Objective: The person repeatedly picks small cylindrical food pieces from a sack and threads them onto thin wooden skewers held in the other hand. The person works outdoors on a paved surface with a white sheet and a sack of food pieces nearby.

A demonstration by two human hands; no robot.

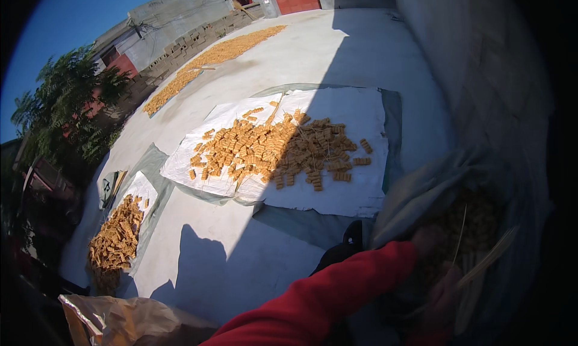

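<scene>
At the right, in shade, a large grey-green sack [420,201] stands open, with many small tan-brown pieces [474,215] inside. My left hand [429,240], past a red sleeve, reaches to the sack's opening; its fingers are too dark to read. Just below it, my right hand [445,289] is closed on a bundle of thin pale straws or sticks [490,258]. One thin stick [460,233] rises upright near that hand. What these thin pieces are made of cannot be told.
Ridged tan pieces [253,147], some with thin sticks, lie heaped on white sheeting [361,192] ahead. Another heap [119,233] lies left, a long spread [216,52] farther off. A brown plastic bag [131,319] is at lower left, my dark shoe [353,234] by the sheeting, a wall [469,75] at right.
</scene>
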